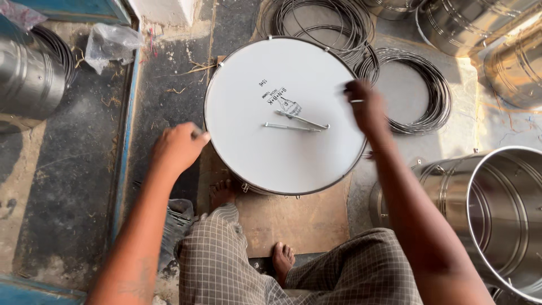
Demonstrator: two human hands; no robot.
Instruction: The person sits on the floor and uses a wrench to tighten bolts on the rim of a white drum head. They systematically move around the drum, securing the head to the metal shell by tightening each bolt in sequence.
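— Where was the drum when you had your hands on it?

— The drum sat head-up on a brown board on the floor, right in front of my bare feet. Its white round skin faced me, with a metal hoop around the edge.

— And your left hand?

— My left hand was at the left edge of the rim. The fingers were curled in tight, pressed against the hoop, seemingly around a small metal piece, though most of it was hidden, so I couldn't say what it was.

— The right one?

— My right hand was over the right side of the skin, near the rim. It was blurred, so I can't tell how far its fingers were open or whether they gripped anything. There was a ring on one finger.

— Anything lying on the skin?

— Two thin metal rods lay near the middle, crossing at a shallow angle, just beside a small printed mark.

— What else was around you?

— Coils of dark wire hoops lay on the floor beyond the drum, to the right. A shiny steel drum shell lay on its side by my right arm, and another steel shell stood far left.
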